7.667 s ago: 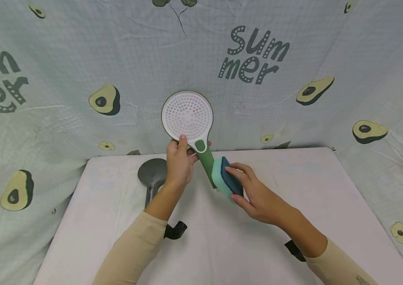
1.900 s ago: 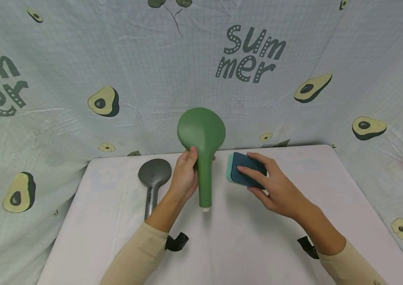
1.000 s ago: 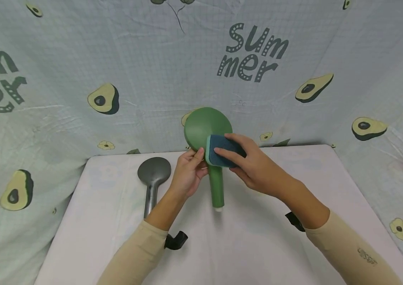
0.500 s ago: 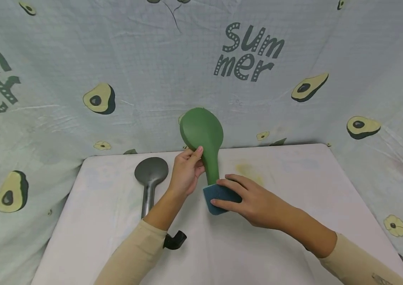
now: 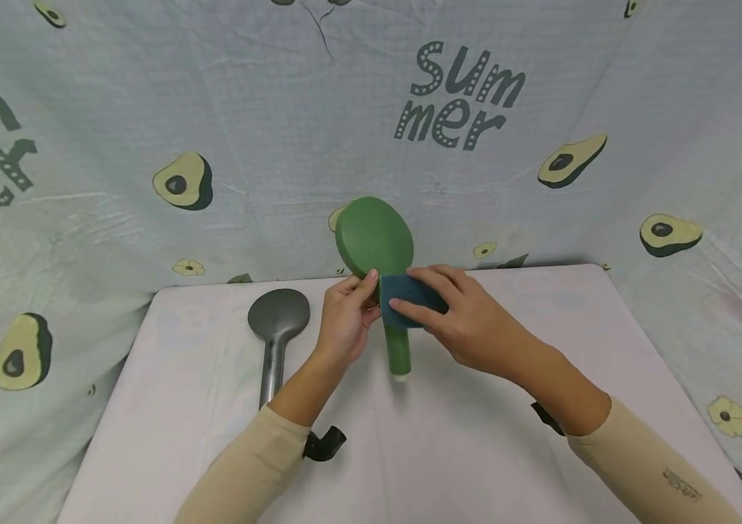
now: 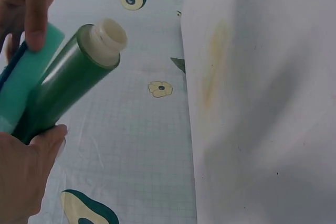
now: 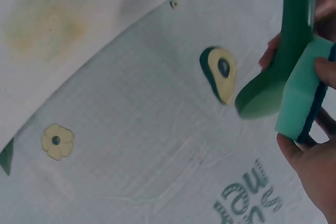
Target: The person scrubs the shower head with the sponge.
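Note:
A green shower head (image 5: 373, 236) stands off the table with its plain back toward me and its white threaded end (image 6: 107, 34) pointing down. My left hand (image 5: 344, 320) grips it at the neck, just under the round head. My right hand (image 5: 456, 320) holds a sponge (image 5: 410, 298), dark blue on one side and teal on the other, and presses its teal face (image 7: 299, 98) against the upper handle (image 6: 68, 87) beside my left thumb.
A grey shower head (image 5: 277, 320) lies on the white table (image 5: 475, 451) to the left of my left hand. A faint yellow stain (image 6: 215, 61) marks the tabletop. An avocado-print cloth (image 5: 541, 109) hangs behind and around the table.
Half a second ago the sponge was at the bottom of the green handle; it has slid up to the neck. The left hand keeps its grip; the shower head has shifted only slightly.

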A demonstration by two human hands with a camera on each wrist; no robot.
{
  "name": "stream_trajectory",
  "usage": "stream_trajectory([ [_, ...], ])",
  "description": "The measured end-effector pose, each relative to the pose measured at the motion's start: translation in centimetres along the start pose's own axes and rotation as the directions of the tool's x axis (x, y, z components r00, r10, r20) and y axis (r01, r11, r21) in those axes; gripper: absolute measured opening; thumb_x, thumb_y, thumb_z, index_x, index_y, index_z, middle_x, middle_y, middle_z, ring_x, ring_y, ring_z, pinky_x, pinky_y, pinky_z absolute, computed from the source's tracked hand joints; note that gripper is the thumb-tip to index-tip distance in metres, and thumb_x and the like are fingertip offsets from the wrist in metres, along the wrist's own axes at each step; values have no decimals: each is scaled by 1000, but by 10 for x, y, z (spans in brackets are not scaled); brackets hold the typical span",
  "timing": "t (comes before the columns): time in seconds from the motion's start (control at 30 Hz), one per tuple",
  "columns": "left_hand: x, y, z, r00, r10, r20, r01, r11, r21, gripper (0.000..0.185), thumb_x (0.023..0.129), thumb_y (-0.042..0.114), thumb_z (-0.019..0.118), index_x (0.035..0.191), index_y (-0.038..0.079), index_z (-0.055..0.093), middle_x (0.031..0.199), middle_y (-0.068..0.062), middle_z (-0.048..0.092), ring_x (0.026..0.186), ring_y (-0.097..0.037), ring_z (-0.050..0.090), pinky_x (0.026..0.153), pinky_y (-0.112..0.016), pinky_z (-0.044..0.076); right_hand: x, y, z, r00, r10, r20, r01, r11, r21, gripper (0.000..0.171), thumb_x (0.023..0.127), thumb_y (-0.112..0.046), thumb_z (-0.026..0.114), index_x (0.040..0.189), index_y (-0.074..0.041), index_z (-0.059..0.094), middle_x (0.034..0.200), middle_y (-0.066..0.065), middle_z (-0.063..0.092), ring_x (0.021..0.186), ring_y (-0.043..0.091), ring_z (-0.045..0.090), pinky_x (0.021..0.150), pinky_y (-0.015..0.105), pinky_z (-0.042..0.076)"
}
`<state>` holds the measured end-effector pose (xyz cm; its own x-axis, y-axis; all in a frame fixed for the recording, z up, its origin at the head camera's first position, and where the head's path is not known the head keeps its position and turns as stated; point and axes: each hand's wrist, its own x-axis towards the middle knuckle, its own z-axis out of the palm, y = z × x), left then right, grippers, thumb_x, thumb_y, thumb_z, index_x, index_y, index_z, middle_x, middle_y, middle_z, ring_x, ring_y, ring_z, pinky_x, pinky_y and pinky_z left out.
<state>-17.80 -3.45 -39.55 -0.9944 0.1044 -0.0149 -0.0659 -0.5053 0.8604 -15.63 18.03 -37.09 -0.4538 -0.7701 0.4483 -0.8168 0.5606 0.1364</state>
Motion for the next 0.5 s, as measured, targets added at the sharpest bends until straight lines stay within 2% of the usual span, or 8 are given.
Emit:
stream_trajectory([
  [0.1, 2, 1, 0, 999, 18, -33, -17, 1000, 23, 32, 107, 7, 54, 122, -20, 61, 99, -7, 69, 83, -10, 73, 72, -24, 62, -5, -16, 4, 994, -88, 69, 93, 993, -76, 63, 87, -13, 84, 143, -28, 62, 150, 16, 51, 126, 41, 55, 102, 52, 53],
  [0.2, 4, 3, -2, 998, 30, -49, -27, 997, 68, 33, 107, 9, 55, 128, -17, 61, 107, -10, 69, 92, -12, 74, 78, -28, 63, -13, -33, 8, 978, -158, 135, 173, 979, -106, 64, 84, -17, 86, 142, -29, 61, 151, 14, 50, 124, 39, 55, 101, 50, 54],
  [0.3, 5, 5, -4, 998, 36, -56, -29, 994, 109, 34, 108, 12, 54, 129, -14, 62, 118, -15, 65, 101, -17, 74, 87, -35, 63, -21, -45, 12, 965, -214, 155, 234, 963, -130, 65, 83, -21, 89, 141, -29, 61, 149, 13, 52, 123, 38, 57, 102, 48, 54],
  [0.4, 6, 5, -6, 997, 35, -66, -27, 993, 119, 35, 109, 13, 53, 131, -13, 61, 125, -20, 62, 109, -23, 73, 91, -39, 61, -27, -48, 13, 962, -230, 145, 250, 959, -135, 67, 81, -23, 91, 141, -30, 61, 149, 13, 53, 122, 37, 58, 103, 47, 54],
  [0.5, 6, 6, -8, 997, 22, -78, -13, 993, 115, 36, 110, 14, 50, 135, -11, 59, 131, -25, 62, 114, -27, 71, 92, -39, 61, -28, -44, 11, 973, -190, 132, 200, 978, -66, 71, 81, -20, 90, 144, -31, 59, 151, 13, 51, 126, 37, 56, 103, 48, 54],
])
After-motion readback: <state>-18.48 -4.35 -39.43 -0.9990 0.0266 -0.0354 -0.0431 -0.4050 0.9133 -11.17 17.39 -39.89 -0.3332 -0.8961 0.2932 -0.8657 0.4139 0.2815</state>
